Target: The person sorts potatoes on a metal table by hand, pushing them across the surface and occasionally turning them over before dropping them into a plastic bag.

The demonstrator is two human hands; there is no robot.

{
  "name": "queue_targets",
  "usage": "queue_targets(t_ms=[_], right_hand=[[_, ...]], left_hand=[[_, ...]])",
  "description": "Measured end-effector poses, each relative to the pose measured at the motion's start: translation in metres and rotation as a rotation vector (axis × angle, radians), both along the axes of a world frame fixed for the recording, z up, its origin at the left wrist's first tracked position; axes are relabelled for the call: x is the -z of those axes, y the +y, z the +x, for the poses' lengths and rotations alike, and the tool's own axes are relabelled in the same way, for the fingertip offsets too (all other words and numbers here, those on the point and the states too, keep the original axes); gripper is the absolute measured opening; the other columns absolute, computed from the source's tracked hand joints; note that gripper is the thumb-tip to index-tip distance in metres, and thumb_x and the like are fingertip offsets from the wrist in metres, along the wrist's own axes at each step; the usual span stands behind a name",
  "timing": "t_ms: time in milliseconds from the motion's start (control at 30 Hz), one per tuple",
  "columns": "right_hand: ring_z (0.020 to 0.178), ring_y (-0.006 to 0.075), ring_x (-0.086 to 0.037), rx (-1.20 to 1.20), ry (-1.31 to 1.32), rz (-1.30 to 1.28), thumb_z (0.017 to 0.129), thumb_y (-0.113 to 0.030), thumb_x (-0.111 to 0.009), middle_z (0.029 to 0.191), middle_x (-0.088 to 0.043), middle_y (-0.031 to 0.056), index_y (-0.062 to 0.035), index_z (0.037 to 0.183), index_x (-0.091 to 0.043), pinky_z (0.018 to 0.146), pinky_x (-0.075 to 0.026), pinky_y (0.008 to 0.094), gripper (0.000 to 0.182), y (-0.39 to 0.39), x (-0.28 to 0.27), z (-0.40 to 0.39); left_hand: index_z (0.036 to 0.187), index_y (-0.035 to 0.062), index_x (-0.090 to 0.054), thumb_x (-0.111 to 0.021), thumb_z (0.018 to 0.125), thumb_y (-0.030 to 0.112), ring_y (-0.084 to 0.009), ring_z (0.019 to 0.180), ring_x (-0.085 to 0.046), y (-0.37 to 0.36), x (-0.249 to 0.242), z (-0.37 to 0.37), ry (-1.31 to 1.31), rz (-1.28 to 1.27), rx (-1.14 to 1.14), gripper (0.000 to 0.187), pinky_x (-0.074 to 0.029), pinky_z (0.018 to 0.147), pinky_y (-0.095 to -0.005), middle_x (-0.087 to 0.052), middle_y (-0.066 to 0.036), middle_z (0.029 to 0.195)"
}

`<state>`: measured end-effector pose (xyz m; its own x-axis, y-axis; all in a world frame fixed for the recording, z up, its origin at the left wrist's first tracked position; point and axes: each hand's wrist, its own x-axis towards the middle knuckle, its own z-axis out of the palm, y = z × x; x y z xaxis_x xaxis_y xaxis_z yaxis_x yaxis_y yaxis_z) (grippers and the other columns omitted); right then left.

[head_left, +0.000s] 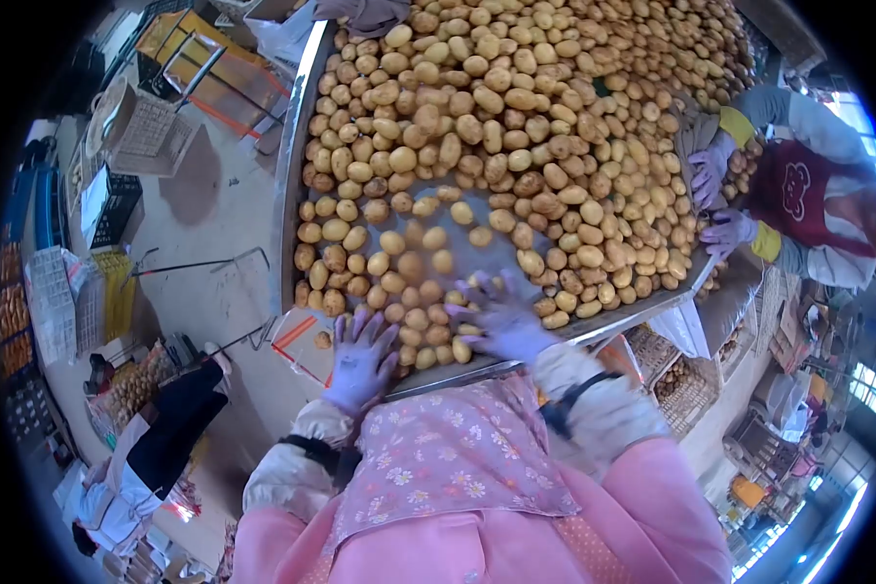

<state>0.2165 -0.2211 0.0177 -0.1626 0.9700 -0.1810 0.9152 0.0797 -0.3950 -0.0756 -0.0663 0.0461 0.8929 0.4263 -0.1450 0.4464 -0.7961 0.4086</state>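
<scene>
Yellow-brown round fruits or potatoes (516, 97) cover a large metal table (472, 255) in a thick layer. My left hand (362, 358), in a purple glove, lies at the near edge with its fingers spread, beside the closest pieces. Further right, my right hand (508, 319), gloved alike, has its fingers spread over the table next to several pieces. Its fingertips are slightly blurred. Neither palm shows, and nothing is seen gripped in either hand.
Across the table's right side, a co-worker (808, 185) has both gloved hands at the pile. Crates (156, 136) stand on the floor at the left. Another person (136, 467) is at the lower left. A basket (686, 394) sits below the right edge.
</scene>
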Motion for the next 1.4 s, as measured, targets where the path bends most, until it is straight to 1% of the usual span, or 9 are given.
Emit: queue_targets(t_ms=[200, 267, 400, 500, 700, 833, 900, 1167, 1400], right_hand=[[0.150, 0.0442, -0.028, 0.526, 0.397, -0.005, 0.089, -0.057, -0.065, 0.165, -0.028, 0.0139, -0.0303, 0.155, -0.037, 0.111, -0.032, 0.0699, 0.076, 0.125, 0.000, 0.090], [0.150, 0.0474, -0.025, 0.683, -0.058, -0.157, 0.089, -0.062, -0.062, 0.165, -0.022, 0.0226, -0.0295, 0.158, -0.031, 0.115, -0.026, 0.0700, 0.083, 0.193, -0.028, 0.043], [0.155, 0.0435, -0.012, 0.240, -0.148, -0.146, 0.092, -0.064, -0.056, 0.166, -0.020, 0.0245, -0.0302, 0.156, -0.038, 0.120, -0.003, 0.0709, 0.075, 0.137, -0.014, -0.009], [0.151, 0.0378, -0.024, -0.092, 0.057, -0.004, 0.086, -0.050, -0.071, 0.161, -0.033, 0.0124, -0.0288, 0.140, -0.057, 0.117, -0.020, 0.0647, 0.059, 0.039, -0.009, 0.027], [0.149, 0.0451, -0.022, 0.641, -0.348, -0.433, 0.088, -0.058, -0.062, 0.160, -0.033, 0.0119, -0.0268, 0.146, -0.051, 0.118, -0.022, 0.0642, 0.067, 0.046, -0.047, 0.024], [0.152, 0.0440, -0.018, 0.056, -0.064, -0.092, 0.089, -0.055, -0.061, 0.162, -0.030, 0.0158, -0.0276, 0.150, -0.046, 0.115, -0.022, 0.0700, 0.069, 0.000, -0.012, 0.010], [0.153, 0.0418, -0.020, 0.181, 0.032, -0.527, 0.092, -0.051, -0.059, 0.164, -0.028, 0.0174, -0.0263, 0.151, -0.045, 0.112, -0.027, 0.0711, 0.065, 0.037, -0.039, 0.074], [0.145, 0.0523, -0.031, 0.698, -0.262, 0.290, 0.093, -0.048, -0.063, 0.161, -0.013, 0.0384, -0.0240, 0.152, -0.045, 0.118, -0.031, 0.0567, 0.066, 0.190, 0.007, 0.101], [0.143, 0.0438, -0.037, 0.467, -0.074, 0.049, 0.095, -0.036, -0.061, 0.154, -0.039, 0.0274, -0.0145, 0.151, -0.047, 0.121, -0.027, 0.0537, 0.062, -0.013, -0.021, 0.055]], left_hand=[[0.132, 0.0088, -0.063, -0.061, 0.093, 0.020, -0.0409, 0.124, -0.055, 0.090, 0.008, 0.003, -0.137, 0.012, -0.487, 0.041, -0.045, 0.099, -0.0508, -0.060, -0.019, 0.133], [0.132, 0.0082, -0.063, -0.059, 0.095, 0.018, -0.0442, 0.126, -0.053, 0.137, -0.003, 0.059, -0.331, -0.082, -0.673, 0.038, -0.045, 0.102, -0.0510, -0.058, -0.024, 0.136], [0.147, 0.0128, -0.050, -0.058, 0.096, 0.030, -0.0497, 0.137, -0.041, 0.155, 0.044, 0.136, -0.110, 0.229, -0.589, 0.055, -0.028, 0.114, -0.0637, -0.045, -0.028, 0.149], [0.147, 0.0214, -0.052, -0.065, 0.090, 0.042, -0.0516, 0.144, -0.029, 0.095, 0.017, 0.122, 0.024, 0.136, -0.238, 0.063, -0.016, 0.119, -0.0659, -0.034, -0.029, 0.157], [0.143, 0.0198, -0.058, -0.068, 0.086, 0.035, -0.0478, 0.143, -0.033, 0.025, 0.003, 0.029, 0.037, -0.195, 0.076, 0.059, -0.020, 0.120, -0.0614, -0.041, -0.020, 0.155], [0.140, 0.0179, -0.060, -0.069, 0.084, 0.029, -0.0456, 0.139, -0.039, 0.025, -0.002, -0.038, 0.080, -0.147, 0.059, 0.058, -0.025, 0.118, -0.0614, -0.051, -0.017, 0.145], [0.137, 0.0152, -0.062, -0.068, 0.086, 0.021, -0.0423, 0.135, -0.044, 0.026, -0.014, -0.045, 0.053, -0.110, -0.030, 0.052, -0.031, 0.114, -0.0601, -0.054, -0.016, 0.142], [0.131, 0.0105, -0.064, -0.063, 0.084, 0.007, -0.0371, 0.110, -0.064, 0.061, -0.015, 0.152, -0.298, -0.246, -0.124, 0.048, -0.053, 0.091, -0.0456, -0.065, -0.018, 0.124], [0.122, 0.0176, -0.065, -0.063, 0.083, 0.011, -0.0358, 0.096, -0.066, 0.055, 0.029, 0.156, 0.186, -0.021, 0.068, 0.039, -0.054, 0.078, -0.0476, -0.062, -0.016, 0.110]])
